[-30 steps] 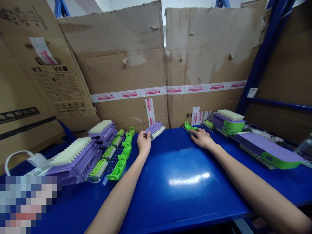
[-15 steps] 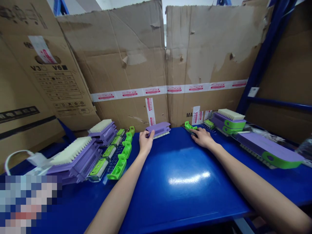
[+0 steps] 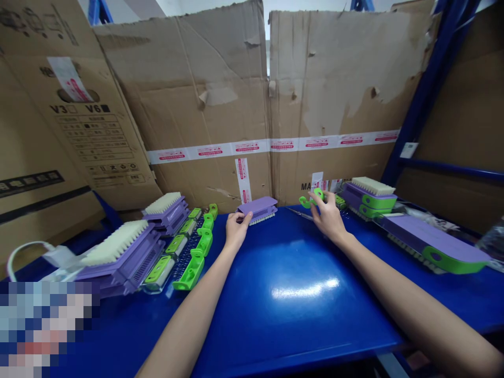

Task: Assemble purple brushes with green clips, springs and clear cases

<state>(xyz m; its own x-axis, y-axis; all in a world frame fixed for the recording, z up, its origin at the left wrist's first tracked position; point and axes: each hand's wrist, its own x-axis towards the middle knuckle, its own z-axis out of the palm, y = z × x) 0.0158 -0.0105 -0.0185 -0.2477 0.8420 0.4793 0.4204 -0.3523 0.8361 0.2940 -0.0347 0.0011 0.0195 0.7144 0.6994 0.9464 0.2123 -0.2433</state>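
My left hand [image 3: 237, 232] is closed on the near left end of a purple brush body [image 3: 258, 208], its cream bristles facing down at the table. My right hand [image 3: 329, 218] has its fingers round a bright green plastic end piece [image 3: 315, 198], raised a little above the table. Under the right fingers lies a thin, pointed metal tool [image 3: 301, 213], part of it hidden by the hand. Left of my left hand runs a row of similar green end pieces [image 3: 203, 242]. Beside them are several grey-green blocks [image 3: 176, 245] and stacked purple brush bodies [image 3: 118, 262].
Finished-looking purple brushes with green ends [image 3: 437, 241] lie at the right, near a stacked pair [image 3: 370, 197]. Cardboard sheets [image 3: 205, 115] wall off the back of the blue table [image 3: 299, 325]. A white adapter with a cable [image 3: 61, 257] sits at the left.
My right hand has come up off the table, with the green end piece now in its fingers and the pointed tool left lying. My left hand and the brush body have barely shifted.
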